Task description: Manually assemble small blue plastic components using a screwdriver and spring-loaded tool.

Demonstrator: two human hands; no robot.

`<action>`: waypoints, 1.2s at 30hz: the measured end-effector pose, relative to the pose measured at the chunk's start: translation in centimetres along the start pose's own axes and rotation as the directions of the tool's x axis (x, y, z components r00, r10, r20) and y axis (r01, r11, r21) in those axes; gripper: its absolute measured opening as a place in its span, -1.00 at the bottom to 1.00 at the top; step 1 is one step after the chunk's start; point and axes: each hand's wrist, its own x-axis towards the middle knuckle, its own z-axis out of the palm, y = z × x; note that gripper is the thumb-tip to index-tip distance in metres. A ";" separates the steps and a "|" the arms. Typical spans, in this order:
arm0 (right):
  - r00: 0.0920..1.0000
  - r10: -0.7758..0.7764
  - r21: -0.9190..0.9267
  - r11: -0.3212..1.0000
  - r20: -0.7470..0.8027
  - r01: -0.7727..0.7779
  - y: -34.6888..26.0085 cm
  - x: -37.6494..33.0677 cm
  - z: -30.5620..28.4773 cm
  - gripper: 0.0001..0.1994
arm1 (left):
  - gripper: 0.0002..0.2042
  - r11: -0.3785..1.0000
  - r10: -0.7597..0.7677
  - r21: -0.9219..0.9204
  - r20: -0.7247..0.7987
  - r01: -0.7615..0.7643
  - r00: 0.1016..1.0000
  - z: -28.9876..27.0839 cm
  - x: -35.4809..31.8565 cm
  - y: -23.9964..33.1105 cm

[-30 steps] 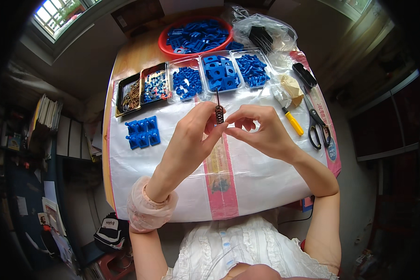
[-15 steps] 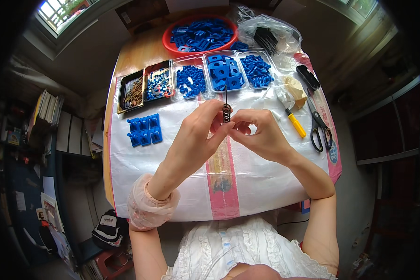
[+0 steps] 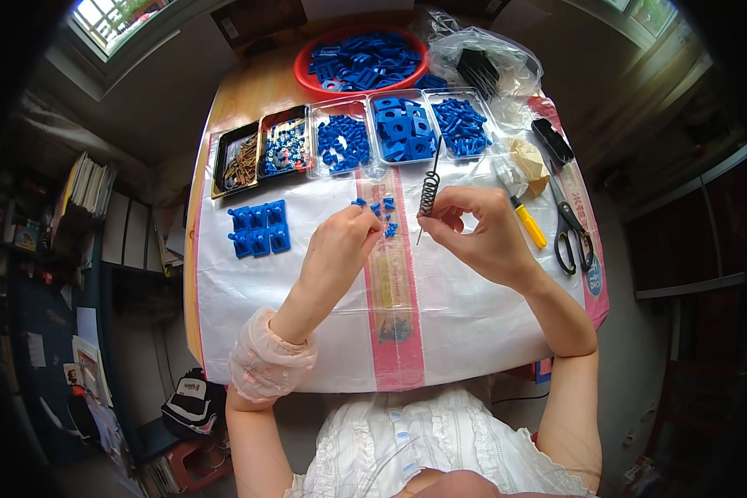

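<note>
My right hand is closed in a pinch around the lower end of a black coil spring. A thin straight dark length sticks up above the coils, and a thin tip shows below my fingers. My left hand has its fingertips pressed together over the white sheet; whatever they may hold is hidden. Just beyond those fingertips lie several small blue plastic pegs, scattered on the sheet's printed stripe. Left of my left hand, a block of blue assembled pieces sits in neat rows.
Along the back stand trays of bronze-coloured screws, small mixed parts, blue pegs and square blue plates. A red basin of blue parts is behind. To the right lie a yellow-handled tool and scissors.
My hands have moved apart. The right one carried the spring slightly right and tilted it; the left let go of it and drew back leftward. Small blue pegs now show between them.
</note>
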 end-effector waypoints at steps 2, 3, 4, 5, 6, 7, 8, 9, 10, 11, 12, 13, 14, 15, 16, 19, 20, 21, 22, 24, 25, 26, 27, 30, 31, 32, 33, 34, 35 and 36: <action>1.000 -0.001 -0.002 1.000 -0.004 0.001 0.0 -0.1 -0.1 -0.90 | -0.91 0.997 -0.013 0.076 0.008 0.013 1.000 1.1 -0.2 -0.1; 1.000 0.000 -0.003 1.000 -0.008 0.000 0.0 -0.2 -0.2 -0.90 | -0.91 0.993 -0.019 0.114 0.014 0.017 1.000 1.5 -0.2 -0.1; 1.000 0.001 -0.007 1.000 -0.008 -0.001 -0.1 -0.2 -0.3 -0.90 | -0.91 0.985 -0.003 0.172 0.023 -0.001 1.000 1.7 -0.2 0.0; 1.000 0.001 -0.011 1.000 -0.008 -0.001 -0.2 -0.2 -0.4 -0.91 | -0.91 0.973 0.013 0.229 0.033 -0.020 0.999 2.0 -0.1 0.1; 1.000 -0.001 -0.013 1.000 -0.007 0.001 -0.3 -0.2 -0.5 -0.91 | -0.91 0.957 0.027 0.288 0.042 -0.038 0.999 2.1 -0.1 0.3; 1.000 -0.002 -0.009 1.000 -0.012 0.002 -0.3 -0.1 -0.5 -0.91 | -0.90 0.953 0.022 0.300 0.057 -0.038 0.998 2.3 -0.1 0.3; 1.000 -0.003 -0.006 1.000 -0.016 0.003 -0.3 -0.1 -0.5 -0.91 | -0.90 0.950 0.017 0.311 0.071 -0.039 0.997 2.5 -0.1 0.3; 1.000 -0.003 -0.004 1.000 -0.022 0.003 -0.2 -0.1 -0.5 -0.91 | -0.89 0.946 0.014 0.321 0.086 -0.040 0.996 2.7 -0.1 0.4; 1.000 -0.004 -0.006 1.000 -0.022 0.004 -0.2 -0.1 -0.6 -0.91 | -0.89 0.948 0.011 0.317 0.090 -0.039 0.996 2.8 0.0 0.4; 1.000 -0.004 -0.009 1.000 -0.021 0.004 -0.1 -0.1 -0.6 -0.91 | -0.89 0.949 0.009 0.312 0.094 -0.038 0.996 2.8 0.0 0.4; 1.000 -0.004 -0.012 1.000 -0.021 0.003 -0.1 -0.1 -0.7 -0.92 | -0.89 0.951 0.007 0.306 0.099 -0.037 0.995 2.9 0.1 0.4; 1.000 -0.006 -0.016 1.000 -0.020 0.006 -0.1 -0.1 -0.8 -0.91 | -0.90 0.951 0.012 0.306 0.096 -0.041 0.995 3.1 0.1 0.3; 1.000 -0.009 -0.020 1.000 -0.020 0.009 -0.1 0.0 -0.8 -0.91 | -0.91 0.951 0.018 0.306 0.092 -0.045 0.996 3.3 0.1 0.2; 1.000 -0.012 -0.024 1.000 -0.019 0.012 -0.1 0.0 -0.8 -0.91 | -0.91 0.951 0.022 0.306 0.088 -0.048 0.996 3.4 0.1 0.0; 1.000 -0.012 -0.024 1.000 -0.021 0.011 -0.1 0.0 -0.9 -0.91 | -0.91 0.952 0.018 0.303 0.093 -0.046 0.995 3.6 0.1 0.0; 1.000 -0.011 -0.020 1.000 -0.026 0.010 0.0 0.1 -0.9 -0.90 | -0.94 0.945 0.017 0.323 0.108 -0.051 0.994 3.7 0.1 0.1; 1.000 -0.011 -0.019 1.000 -0.027 0.011 0.1 0.1 -0.8 -0.90 | -0.92 0.936 0.025 0.346 0.113 -0.063 0.993 3.7 0.0 0.3; 0.999 -0.011 -0.022 1.000 -0.030 0.010 0.1 0.1 -0.8 -0.90 | -0.87 0.927 0.037 0.367 0.117 -0.078 0.992 3.7 0.0 0.5; 1.000 -0.011 -0.023 1.000 -0.027 0.011 0.1 0.1 -0.9 -0.90 | -0.91 0.934 0.022 0.352 0.121 -0.064 0.992 3.8 0.1 0.5; 1.000 -0.013 -0.026 1.000 -0.020 0.012 0.1 0.1 -1.0 -0.89 | -0.93 0.946 -0.006 0.322 0.129 -0.036 0.992 4.2 0.1 0.3; 1.000 -0.008 -0.025 1.000 -0.022 0.008 0.1 0.1 -1.0 -0.89 | -0.93 0.956 -0.020 0.292 0.116 -0.015 0.993 4.2 0.0 0.4; 1.000 -0.004 -0.023 1.000 -0.024 0.003 0.1 0.0 -1.1 -0.89 | -0.93 0.965 -0.034 0.261 0.103 0.006 0.994 4.1 -0.1 0.6; 1.000 0.001 -0.020 1.000 -0.024 -0.001 0.1 0.0 -1.1 -0.89 | -0.93 0.972 -0.051 0.232 0.091 0.028 0.995 3.9 -0.3 0.7; 0.999 -0.006 -0.035 0.999 -0.040 0.005 0.2 0.1 -1.2 -0.89 | -0.92 0.995 -0.075 0.075 0.060 0.070 0.995 3.4 -0.7 0.5; 0.999 -0.005 -0.034 0.999 -0.042 0.004 0.2 0.1 -1.3 -0.89 | -0.90 0.996 -0.092 -0.005 0.082 0.093 0.992 3.1 -0.9 0.6; 0.999 -0.004 -0.034 0.999 -0.044 0.002 0.2 0.1 -1.3 -0.89 | -0.88 0.990 -0.107 -0.085 0.106 0.116 0.989 2.6 -1.2 0.8; 0.999 -0.005 -0.030 1.000 -0.044 0.003 0.2 0.1 -1.4 -0.89 | -0.86 0.977 -0.123 -0.161 0.129 0.143 0.984 2.2 -1.5 1.0; 0.999 0.009 -0.036 0.999 -0.037 -0.010 0.2 0.1 -1.5 -0.91 | -0.86 0.957 -0.143 -0.228 0.179 0.182 0.973 1.8 -1.7 1.3; 0.999 0.022 -0.042 0.999 -0.029 -0.023 0.2 0.1 -1.6 -0.94 | -0.86 0.930 -0.159 -0.291 0.230 0.223 0.960 1.4 -2.0 1.6; 0.999 0.037 -0.053 0.998 -0.021 -0.038 0.0 0.1 -1.7 -0.96 | -0.87 0.897 -0.168 -0.355 0.280 0.264 0.945 1.2 -2.1 1.8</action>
